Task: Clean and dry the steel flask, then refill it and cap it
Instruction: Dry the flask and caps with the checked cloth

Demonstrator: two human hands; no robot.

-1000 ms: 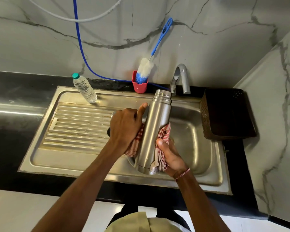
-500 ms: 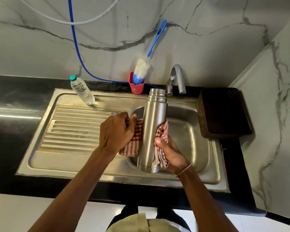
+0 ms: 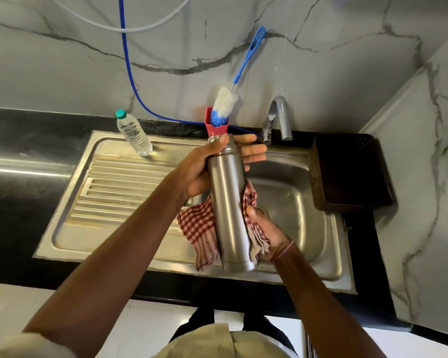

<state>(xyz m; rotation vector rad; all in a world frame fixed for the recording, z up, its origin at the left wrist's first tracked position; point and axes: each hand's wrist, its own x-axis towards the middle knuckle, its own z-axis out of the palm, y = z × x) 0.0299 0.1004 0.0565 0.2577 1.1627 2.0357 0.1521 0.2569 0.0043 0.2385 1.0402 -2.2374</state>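
head view: steel flask (image 3: 228, 202) upright above the sink (image 3: 308, 215). left hand (image 3: 199, 171) grips its neck; right hand (image 3: 267, 233) clasps a checked cloth (image 3: 199, 228) round the lower body. rigid, smooth steel, likely slippery when wet; the neck looks the safest hold.

The black table (image 3: 23, 140) carries an inset steel sink (image 3: 321, 275). A water bottle (image 3: 134, 135) stands on its far-left drainboard, a red cup (image 3: 216, 129) at its far rim, and a dark basket (image 3: 347, 171) at its right.

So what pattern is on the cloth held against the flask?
Red and white checks; the cloth shows best in the head view, beside the steel flask.
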